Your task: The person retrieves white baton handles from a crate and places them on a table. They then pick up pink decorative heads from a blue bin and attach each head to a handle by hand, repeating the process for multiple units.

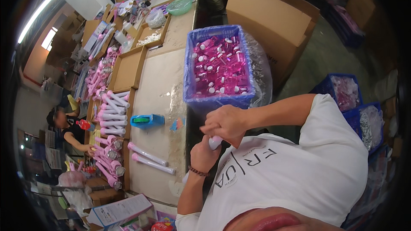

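Close to my chest, my left hand (204, 157), with a beaded bracelet at its wrist, is closed round a white plastic tube with a pink end (215, 142). My right hand (227, 123) is bent over the pink end from above, its fingers curled against it; the exact contact is partly hidden. Two more white tubes with pink ends (153, 164) lie side by side on the worktable (150, 77). Above them on the table sits a blue tape dispenser (147, 121) with a green core.
A lined blue crate (187, 66) of pink bottles with white caps stands beyond my hands. Cardboard trays (125, 70) line the table's left side, some holding pink and white wands (113, 113). Another person (72, 130) works across the table. A large carton (265, 29) stands behind the crate.
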`<action>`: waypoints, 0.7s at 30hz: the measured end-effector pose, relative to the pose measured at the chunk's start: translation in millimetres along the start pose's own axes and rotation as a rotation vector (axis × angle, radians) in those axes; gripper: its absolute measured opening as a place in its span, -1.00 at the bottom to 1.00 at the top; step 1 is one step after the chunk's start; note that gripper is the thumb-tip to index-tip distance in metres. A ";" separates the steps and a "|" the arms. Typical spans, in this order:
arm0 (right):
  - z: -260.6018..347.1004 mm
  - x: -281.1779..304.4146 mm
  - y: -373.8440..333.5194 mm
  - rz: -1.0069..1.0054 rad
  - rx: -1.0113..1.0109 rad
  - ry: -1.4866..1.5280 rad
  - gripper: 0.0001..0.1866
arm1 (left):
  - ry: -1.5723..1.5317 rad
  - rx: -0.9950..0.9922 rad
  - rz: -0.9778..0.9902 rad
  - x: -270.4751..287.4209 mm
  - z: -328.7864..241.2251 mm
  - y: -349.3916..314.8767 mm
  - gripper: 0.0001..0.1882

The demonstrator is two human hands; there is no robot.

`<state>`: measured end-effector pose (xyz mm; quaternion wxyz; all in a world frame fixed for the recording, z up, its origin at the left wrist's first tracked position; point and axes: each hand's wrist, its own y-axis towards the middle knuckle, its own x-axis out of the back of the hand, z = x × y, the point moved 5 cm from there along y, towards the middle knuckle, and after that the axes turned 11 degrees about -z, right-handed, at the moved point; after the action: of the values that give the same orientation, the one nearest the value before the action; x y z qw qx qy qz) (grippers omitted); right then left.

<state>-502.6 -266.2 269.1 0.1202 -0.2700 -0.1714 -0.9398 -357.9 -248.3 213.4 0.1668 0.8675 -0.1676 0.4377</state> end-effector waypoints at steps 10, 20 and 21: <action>-96.9 105.2 -52.3 -0.321 -0.513 0.890 -0.47 | 0.286 -0.331 -0.028 -62.3 -101.3 88.9 -0.76; -84.1 160.8 -101.2 -0.516 0.379 0.022 -0.75 | 0.129 -0.263 -0.044 -115.9 -135.2 108.9 -0.69; -78.8 165.9 -109.1 -0.550 0.485 0.100 -0.73 | 0.063 -0.297 -0.005 -117.2 -139.5 105.3 -0.69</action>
<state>-711.0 -219.3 269.4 -0.0681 -0.1312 -0.4494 -0.8810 -567.7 -264.0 211.2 0.2993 0.8196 -0.2231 0.4346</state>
